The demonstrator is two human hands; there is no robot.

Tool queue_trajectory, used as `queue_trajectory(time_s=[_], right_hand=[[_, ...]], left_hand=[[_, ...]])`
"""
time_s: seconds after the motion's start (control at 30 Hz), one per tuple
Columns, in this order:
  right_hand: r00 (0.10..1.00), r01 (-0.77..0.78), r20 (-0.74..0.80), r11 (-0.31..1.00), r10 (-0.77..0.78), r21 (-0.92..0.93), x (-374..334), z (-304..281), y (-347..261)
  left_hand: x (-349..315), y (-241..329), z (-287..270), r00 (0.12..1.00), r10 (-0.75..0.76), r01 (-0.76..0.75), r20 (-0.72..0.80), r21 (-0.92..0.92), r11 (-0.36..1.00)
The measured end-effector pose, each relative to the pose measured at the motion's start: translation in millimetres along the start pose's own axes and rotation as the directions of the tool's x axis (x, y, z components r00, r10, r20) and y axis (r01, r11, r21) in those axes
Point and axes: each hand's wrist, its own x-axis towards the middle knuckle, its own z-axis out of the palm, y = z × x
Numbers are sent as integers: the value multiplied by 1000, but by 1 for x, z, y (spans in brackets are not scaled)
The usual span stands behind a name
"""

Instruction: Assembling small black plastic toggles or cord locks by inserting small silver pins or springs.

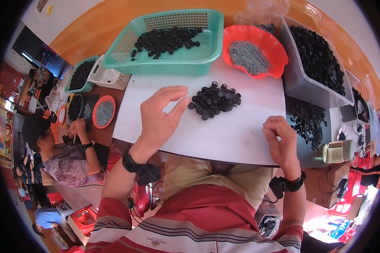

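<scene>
Wht tbl [190, 137], rnd blk pcs [215, 101]

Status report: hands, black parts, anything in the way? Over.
Left hand open, just left of the heaped black parts. Right hand curled, right side of white tabletop, grip unclear. Green basket and red bowl beyond the heap, clear of both hands.

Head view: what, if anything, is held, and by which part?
The left hand is open beside the black parts, holding nothing visible. The right hand is curled; whether it holds anything cannot be told.
</scene>
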Motion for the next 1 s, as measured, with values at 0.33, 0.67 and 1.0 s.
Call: queue_trajectory(time_s=[0.33,0.67,1.0], right_hand=[[984,-155,-52,969,168,194,-12,-1,-21],[980,-145,-88,949,176,281,-21,8,-25],[984,-152,-43,940,173,306,-24,12,-28]], left_hand=[[-18,-20,8,990,-81,57,112,205,977],[-14,-25,17,976,-66,-1,207,309,951],[-15,-5,16,973,98,-147,208,236,961]])
